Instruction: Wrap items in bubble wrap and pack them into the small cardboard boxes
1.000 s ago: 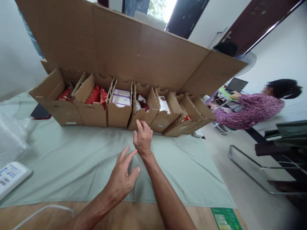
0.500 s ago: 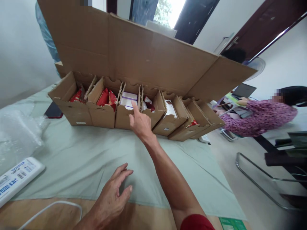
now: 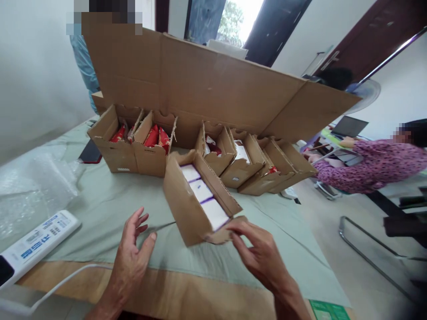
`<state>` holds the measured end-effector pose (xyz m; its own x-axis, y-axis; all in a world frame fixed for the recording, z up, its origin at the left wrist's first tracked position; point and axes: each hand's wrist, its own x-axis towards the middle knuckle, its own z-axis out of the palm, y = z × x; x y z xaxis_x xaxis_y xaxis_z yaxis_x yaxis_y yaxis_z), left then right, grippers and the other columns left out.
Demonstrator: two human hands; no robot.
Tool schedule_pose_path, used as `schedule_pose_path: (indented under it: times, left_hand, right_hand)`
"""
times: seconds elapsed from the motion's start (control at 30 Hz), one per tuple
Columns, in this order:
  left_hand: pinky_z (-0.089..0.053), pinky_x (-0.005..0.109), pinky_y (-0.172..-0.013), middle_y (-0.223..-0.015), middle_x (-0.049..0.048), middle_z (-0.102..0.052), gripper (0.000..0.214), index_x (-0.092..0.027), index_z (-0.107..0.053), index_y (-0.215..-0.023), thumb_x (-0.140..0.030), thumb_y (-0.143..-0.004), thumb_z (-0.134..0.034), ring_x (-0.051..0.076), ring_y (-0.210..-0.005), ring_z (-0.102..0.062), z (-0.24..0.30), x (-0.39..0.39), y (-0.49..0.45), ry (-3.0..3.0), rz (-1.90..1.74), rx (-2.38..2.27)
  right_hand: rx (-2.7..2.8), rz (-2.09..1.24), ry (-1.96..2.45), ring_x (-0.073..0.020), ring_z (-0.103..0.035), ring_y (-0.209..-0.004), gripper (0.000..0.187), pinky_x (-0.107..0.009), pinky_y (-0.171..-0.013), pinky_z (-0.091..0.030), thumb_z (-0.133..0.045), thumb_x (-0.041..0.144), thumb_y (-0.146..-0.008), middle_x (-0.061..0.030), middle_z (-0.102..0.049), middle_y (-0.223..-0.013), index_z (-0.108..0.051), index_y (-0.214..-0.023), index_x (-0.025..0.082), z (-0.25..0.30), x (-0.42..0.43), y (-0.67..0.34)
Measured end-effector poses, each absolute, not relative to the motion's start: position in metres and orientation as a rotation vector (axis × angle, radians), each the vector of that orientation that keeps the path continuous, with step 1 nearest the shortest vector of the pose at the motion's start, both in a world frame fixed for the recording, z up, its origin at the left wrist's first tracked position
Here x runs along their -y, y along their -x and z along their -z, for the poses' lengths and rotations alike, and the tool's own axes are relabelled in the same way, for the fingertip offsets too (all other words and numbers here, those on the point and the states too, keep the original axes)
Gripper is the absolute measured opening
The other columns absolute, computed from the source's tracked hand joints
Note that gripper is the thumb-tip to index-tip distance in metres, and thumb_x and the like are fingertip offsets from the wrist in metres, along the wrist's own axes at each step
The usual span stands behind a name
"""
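Observation:
A narrow cardboard box [image 3: 187, 209] stands askew in front of the row, its near end turned toward me. Inside it lie three white packs [image 3: 200, 190] with purple edges, one behind another. My right hand [image 3: 256, 246] pinches the near rim of this box between thumb and fingers. To the left of the box, my left hand [image 3: 135, 246] hovers with fingers apart, holding nothing and not touching the box. Behind, a gap shows in the row between a box with red packets [image 3: 156, 137] and a box with a dark red and white packet [image 3: 212, 146].
A tall cardboard panel [image 3: 213, 84] rises behind the boxes. On the green cloth [image 3: 133, 191] at left lie bubble wrap [image 3: 40, 191], a dark phone [image 3: 90, 152] and a white power strip [image 3: 43, 240] with a cable. A person in a purple patterned top [image 3: 383, 160] sits at right.
My right hand has pulled the box of white packs out of the row, toward me and to the right. My left hand has shifted left and its fingers point more upward.

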<state>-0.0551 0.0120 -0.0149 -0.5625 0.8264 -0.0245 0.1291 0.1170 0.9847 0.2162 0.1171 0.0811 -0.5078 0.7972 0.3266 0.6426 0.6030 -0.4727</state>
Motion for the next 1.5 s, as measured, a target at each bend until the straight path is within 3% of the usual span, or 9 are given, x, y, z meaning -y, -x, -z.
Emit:
schedule_pose_path:
  times: [0.07, 0.2, 0.5, 0.73, 0.87, 0.97, 1.23, 1.37, 1.5]
  left_hand:
    - [-0.052, 0.051, -0.105, -0.148, 0.0157, -0.050, 0.067, -0.026, -0.040, -0.150, -0.044, -0.089, -0.061, 0.032, -0.136, -0.053, 0.013, -0.015, 0.047, -0.975, -1.489, -1.768]
    - [-0.054, 0.048, -0.101, -0.152, 0.0157, -0.043, 0.071, -0.026, -0.036, -0.153, -0.040, -0.088, -0.061, 0.031, -0.136, -0.051, 0.015, -0.017, 0.025, -1.086, -1.444, -1.718]
    - [-0.052, 0.043, -0.099, -0.123, 0.0115, -0.063, 0.044, -0.019, -0.058, -0.131, -0.039, -0.094, -0.048, 0.025, -0.114, -0.060, 0.013, -0.055, 0.028, -1.197, -1.389, -1.807]
    - [-0.049, 0.049, -0.104, -0.116, 0.0129, -0.060, 0.057, -0.013, -0.051, -0.142, -0.028, -0.087, -0.054, 0.024, -0.102, -0.063, 0.002, -0.134, 0.055, -1.006, -1.512, -1.910]
    - [-0.049, 0.042, -0.108, -0.144, 0.0182, -0.052, 0.074, -0.016, -0.030, -0.156, -0.024, -0.088, -0.055, 0.024, -0.126, -0.061, 0.004, -0.139, 0.053, -0.955, -1.570, -1.817]
    - [-0.044, 0.045, -0.116, -0.159, 0.0185, -0.040, 0.080, -0.018, -0.025, -0.159, -0.023, -0.086, -0.057, 0.028, -0.146, -0.045, 0.009, -0.108, 0.048, -1.035, -1.579, -1.688]
    - [-0.030, 0.067, -0.121, -0.159, 0.0224, -0.042, 0.056, -0.014, -0.060, -0.138, -0.016, -0.082, -0.059, 0.041, -0.153, -0.030, 0.038, -0.002, 0.039, -1.614, -0.871, -1.732]
    - [-0.030, 0.066, -0.122, -0.157, 0.0218, -0.044, 0.054, -0.014, -0.065, -0.127, -0.012, -0.074, -0.062, 0.042, -0.150, -0.032, 0.048, 0.006, 0.037, -1.710, -0.837, -1.716]
    - [-0.036, 0.062, -0.119, -0.149, 0.0172, -0.052, 0.060, -0.018, -0.063, -0.130, -0.010, -0.070, -0.060, 0.039, -0.142, -0.042, 0.055, 0.006, 0.039, -1.738, -0.949, -1.645]
  right_hand:
    - [2.068, -0.406, 1.290, -0.0236, -0.075, -0.082, 0.021, -0.035, -0.073, -0.059, -0.057, 0.035, -0.094, -0.0076, -0.079, -0.095, -0.073, -0.104, 0.029, -0.077, -0.114, -0.258]
    - [1.760, -0.610, 1.351, -0.0264, -0.074, -0.104, 0.062, -0.040, -0.081, -0.063, -0.067, 0.040, -0.087, -0.0142, -0.067, -0.136, -0.049, -0.145, 0.029, -0.052, -0.108, -0.304]
    - [1.734, -0.845, 1.576, -0.0198, -0.062, -0.060, 0.039, -0.035, -0.060, -0.052, -0.064, 0.049, -0.081, -0.0059, -0.071, -0.082, -0.061, -0.103, 0.017, 0.003, -0.121, -0.230]
    - [1.695, -0.692, 1.455, -0.0215, -0.064, -0.073, 0.047, -0.036, -0.066, -0.053, -0.061, 0.047, -0.077, -0.0153, -0.072, -0.107, -0.062, -0.111, 0.014, 0.004, -0.183, -0.182]
    - [1.747, -0.645, 1.555, -0.0232, -0.067, -0.071, 0.056, -0.040, -0.071, -0.055, -0.056, 0.049, -0.081, -0.0159, -0.074, -0.103, -0.064, -0.122, 0.011, 0.017, -0.170, -0.183]
    - [1.873, -0.672, 1.577, -0.0263, -0.071, -0.072, 0.044, -0.042, -0.072, -0.056, -0.054, 0.051, -0.086, -0.0118, -0.078, -0.090, -0.073, -0.106, 0.017, 0.022, -0.148, -0.185]
    - [2.292, -0.920, 0.904, -0.0201, -0.075, -0.093, 0.023, -0.030, -0.078, -0.057, -0.055, 0.026, -0.096, -0.0059, -0.079, -0.100, -0.078, -0.101, 0.023, -0.023, -0.149, -0.052]
    - [2.607, -0.946, 0.552, -0.0187, -0.068, -0.119, 0.030, -0.030, -0.091, -0.055, -0.064, 0.023, -0.094, -0.0082, -0.067, -0.138, -0.073, -0.123, 0.027, -0.030, -0.156, 0.067]
    - [2.703, -1.079, 0.491, -0.0212, -0.066, -0.120, 0.040, -0.034, -0.100, -0.051, -0.077, 0.024, -0.086, -0.0098, -0.069, -0.133, -0.071, -0.125, 0.023, -0.023, -0.145, 0.161]
